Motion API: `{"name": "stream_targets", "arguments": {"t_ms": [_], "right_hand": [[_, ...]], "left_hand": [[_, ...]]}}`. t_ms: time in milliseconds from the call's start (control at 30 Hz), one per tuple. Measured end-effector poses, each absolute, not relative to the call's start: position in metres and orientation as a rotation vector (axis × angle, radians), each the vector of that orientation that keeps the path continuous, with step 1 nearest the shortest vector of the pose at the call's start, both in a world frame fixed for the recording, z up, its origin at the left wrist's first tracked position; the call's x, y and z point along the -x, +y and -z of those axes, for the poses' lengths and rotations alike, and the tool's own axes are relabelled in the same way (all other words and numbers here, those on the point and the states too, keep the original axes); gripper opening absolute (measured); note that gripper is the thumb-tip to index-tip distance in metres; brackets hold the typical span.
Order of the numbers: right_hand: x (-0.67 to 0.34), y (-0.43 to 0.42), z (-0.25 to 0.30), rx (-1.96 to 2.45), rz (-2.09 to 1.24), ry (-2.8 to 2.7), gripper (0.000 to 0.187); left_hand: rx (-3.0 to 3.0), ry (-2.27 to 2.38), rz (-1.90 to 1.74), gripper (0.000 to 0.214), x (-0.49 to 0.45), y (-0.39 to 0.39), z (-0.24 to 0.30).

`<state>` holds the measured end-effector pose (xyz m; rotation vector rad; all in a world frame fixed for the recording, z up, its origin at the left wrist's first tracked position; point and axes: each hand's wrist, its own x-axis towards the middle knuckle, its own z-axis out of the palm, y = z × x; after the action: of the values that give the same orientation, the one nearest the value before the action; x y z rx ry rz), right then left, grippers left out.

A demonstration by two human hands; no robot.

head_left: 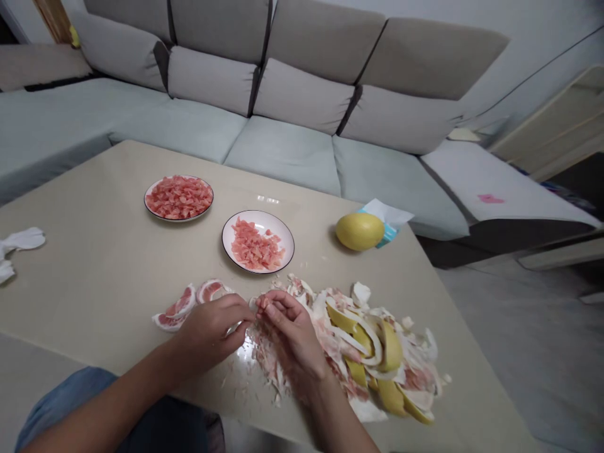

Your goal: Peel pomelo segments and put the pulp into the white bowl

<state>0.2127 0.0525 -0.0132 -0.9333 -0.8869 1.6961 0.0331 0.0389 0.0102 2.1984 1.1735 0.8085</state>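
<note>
The right hand [296, 330] pinches a small pink scrap of pomelo flesh [262, 304], lower centre; the left hand [211, 331], fingers curled, almost meets it, its grip unclear. The partly filled plate [259, 218] lies directly above in frame, slightly nearer the right hand.

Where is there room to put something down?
Bare table lies between the white tissue and fuller plate, and more narrowly between the sparser plate and yellow fruit. Crowded: fruit wedges beside the left hand, peels beside the right hand.
</note>
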Motion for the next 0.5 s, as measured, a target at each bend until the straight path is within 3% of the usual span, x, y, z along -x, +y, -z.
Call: {"name": "stream_targets", "arguments": {"t_ms": [300, 500], "right_hand": [[-0.215, 0.052, 0.018, 0.921, -1.551, -1.078, 0.012], [-0.217, 0.050, 0.016, 0.875, -1.589, -1.244, 0.010]], "left_hand": [[-1.835, 1.304, -0.881, 0.013, -0.032, 0.046, -0.019], [-1.142, 1.021, -0.660, 0.036, -0.033, 0.049, -0.011]]}}
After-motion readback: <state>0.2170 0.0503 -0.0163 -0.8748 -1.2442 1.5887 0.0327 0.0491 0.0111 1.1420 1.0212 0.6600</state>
